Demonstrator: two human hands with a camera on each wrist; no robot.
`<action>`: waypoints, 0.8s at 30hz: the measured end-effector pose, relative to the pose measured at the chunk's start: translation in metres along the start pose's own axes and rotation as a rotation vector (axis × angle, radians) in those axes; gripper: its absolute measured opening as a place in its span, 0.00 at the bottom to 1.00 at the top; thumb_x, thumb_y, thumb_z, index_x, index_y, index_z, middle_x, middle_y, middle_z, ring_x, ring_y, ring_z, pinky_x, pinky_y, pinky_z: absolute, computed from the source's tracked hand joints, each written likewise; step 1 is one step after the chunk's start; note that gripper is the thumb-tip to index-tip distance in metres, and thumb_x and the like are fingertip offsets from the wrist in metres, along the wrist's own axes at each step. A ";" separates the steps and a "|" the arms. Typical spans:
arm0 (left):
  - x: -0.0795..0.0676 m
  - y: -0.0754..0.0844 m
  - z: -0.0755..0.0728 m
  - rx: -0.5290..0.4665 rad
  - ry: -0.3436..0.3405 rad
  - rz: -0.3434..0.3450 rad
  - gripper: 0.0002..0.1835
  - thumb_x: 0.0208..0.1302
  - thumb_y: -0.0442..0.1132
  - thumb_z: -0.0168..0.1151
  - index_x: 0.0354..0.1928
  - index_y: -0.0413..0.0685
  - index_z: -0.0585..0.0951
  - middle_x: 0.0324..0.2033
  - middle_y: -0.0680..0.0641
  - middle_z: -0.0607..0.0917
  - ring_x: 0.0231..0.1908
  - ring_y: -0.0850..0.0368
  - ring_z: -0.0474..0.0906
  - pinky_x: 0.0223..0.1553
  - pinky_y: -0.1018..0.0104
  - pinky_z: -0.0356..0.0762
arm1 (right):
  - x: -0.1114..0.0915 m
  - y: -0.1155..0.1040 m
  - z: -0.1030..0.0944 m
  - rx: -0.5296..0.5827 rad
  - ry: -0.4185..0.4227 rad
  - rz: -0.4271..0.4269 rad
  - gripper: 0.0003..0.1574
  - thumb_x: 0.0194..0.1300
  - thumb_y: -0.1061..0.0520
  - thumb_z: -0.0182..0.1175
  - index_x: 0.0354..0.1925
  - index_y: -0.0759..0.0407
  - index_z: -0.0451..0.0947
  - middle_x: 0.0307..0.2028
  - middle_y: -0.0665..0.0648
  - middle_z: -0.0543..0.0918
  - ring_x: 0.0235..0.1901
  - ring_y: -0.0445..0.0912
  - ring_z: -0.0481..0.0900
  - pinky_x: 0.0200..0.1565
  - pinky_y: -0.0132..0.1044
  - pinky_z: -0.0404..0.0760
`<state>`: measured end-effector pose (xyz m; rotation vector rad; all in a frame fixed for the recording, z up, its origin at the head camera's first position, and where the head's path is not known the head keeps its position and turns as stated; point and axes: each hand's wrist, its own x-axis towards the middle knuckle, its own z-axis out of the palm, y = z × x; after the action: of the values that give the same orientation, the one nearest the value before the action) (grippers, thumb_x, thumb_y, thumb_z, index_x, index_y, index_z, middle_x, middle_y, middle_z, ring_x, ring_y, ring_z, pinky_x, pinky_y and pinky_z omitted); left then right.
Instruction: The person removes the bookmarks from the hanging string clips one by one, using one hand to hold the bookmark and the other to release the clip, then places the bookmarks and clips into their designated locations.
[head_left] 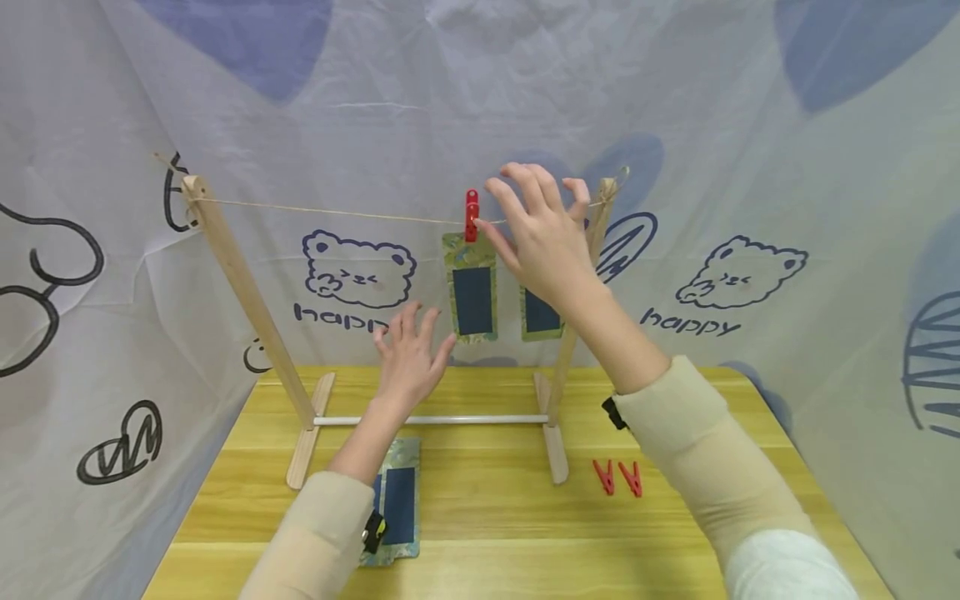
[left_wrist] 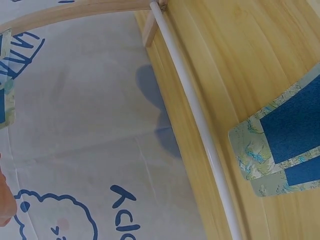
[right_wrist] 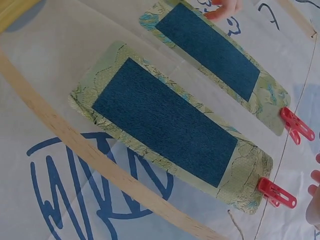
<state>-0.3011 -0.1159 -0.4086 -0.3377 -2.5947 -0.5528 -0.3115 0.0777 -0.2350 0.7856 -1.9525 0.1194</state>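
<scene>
Two flat rectangular pieces with dark blue panels and patterned green-gold borders hang from a thin string (head_left: 322, 210). The middle piece (head_left: 473, 304) is held at its top by a red clothespin (head_left: 472, 215). The other piece (right_wrist: 165, 122) hangs from a second red clothespin (right_wrist: 276, 192), nearer the right post. My right hand (head_left: 551, 242) is beside the middle clothespin, fingers spread; its thumb tip looks close to the clothespin, and contact is unclear. My left hand (head_left: 408, 358) is raised left of the middle piece's lower end, fingers loosely bent, holding nothing.
Wooden posts (head_left: 251, 300) on flat feet carry the string, with a white rod (head_left: 431, 420) joining them low down. More blue-panelled pieces (left_wrist: 290, 125) lie overlapping on the wooden table (head_left: 487, 517). Two red clothespins (head_left: 632, 479) lie at right. A printed cloth (head_left: 420, 150) stands behind.
</scene>
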 end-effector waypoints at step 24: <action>0.008 0.009 0.008 -0.007 -0.045 -0.031 0.25 0.69 0.55 0.41 0.61 0.49 0.63 0.63 0.40 0.56 0.61 0.43 0.51 0.54 0.40 0.43 | 0.015 0.001 0.014 -0.127 -0.185 0.034 0.30 0.68 0.36 0.42 0.57 0.52 0.69 0.57 0.55 0.67 0.59 0.49 0.59 0.55 0.55 0.48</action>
<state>-0.3088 -0.1031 -0.4084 -0.3158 -2.6460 -0.5710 -0.3277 0.0658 -0.2298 0.7007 -2.1256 -0.0585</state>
